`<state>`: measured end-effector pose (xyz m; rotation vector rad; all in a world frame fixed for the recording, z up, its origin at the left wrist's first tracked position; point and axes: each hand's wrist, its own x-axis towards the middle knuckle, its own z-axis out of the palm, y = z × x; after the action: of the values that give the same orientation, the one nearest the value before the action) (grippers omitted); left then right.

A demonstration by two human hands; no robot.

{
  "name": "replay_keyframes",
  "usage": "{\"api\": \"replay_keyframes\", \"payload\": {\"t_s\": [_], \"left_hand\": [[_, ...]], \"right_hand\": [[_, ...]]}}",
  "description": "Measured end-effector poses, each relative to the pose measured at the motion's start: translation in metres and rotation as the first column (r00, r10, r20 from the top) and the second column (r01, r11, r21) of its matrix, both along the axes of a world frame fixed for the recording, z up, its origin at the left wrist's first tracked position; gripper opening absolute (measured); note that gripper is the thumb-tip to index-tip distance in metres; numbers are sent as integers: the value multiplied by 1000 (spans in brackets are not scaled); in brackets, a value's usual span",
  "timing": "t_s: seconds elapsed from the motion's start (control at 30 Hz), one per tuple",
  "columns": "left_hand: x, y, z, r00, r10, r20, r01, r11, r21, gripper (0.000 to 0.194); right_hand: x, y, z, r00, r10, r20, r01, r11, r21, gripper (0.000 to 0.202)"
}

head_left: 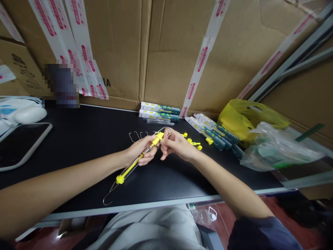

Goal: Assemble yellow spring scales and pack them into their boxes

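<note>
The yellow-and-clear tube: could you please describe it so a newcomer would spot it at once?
Over the black table, find the left hand. It holds the yellow-and-clear tube, a metal hook at its lower end. Unlike the small loose yellow parts farther right, it is long.

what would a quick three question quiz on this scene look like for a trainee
1. Which hand grips the barrel of the yellow-and-clear tube?
2. True or false: the yellow plastic bag is on the left side of the picture.
3. What colour are the small loose parts beyond the right hand: a) red, b) yellow, c) blue?

Key:
1. The left hand.
2. False: the yellow plastic bag is on the right.
3. b
</note>
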<state>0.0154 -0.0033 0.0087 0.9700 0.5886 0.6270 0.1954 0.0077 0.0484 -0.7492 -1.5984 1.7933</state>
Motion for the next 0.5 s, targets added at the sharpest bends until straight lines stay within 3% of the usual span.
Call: {"api": "replay_keyframes", "payload": {"t_s": [0.33,0.5], "left_hand": [[-2,-3,6,997,-55,47,58,996,-70,40],[-7,3,2,994,-97,47,101,992,-78,41]], "right_hand": [[2,-1,2,999,28,43,-31,998,57,38],[3,-1,5,997,43,56,-46,998,47,34]]}}
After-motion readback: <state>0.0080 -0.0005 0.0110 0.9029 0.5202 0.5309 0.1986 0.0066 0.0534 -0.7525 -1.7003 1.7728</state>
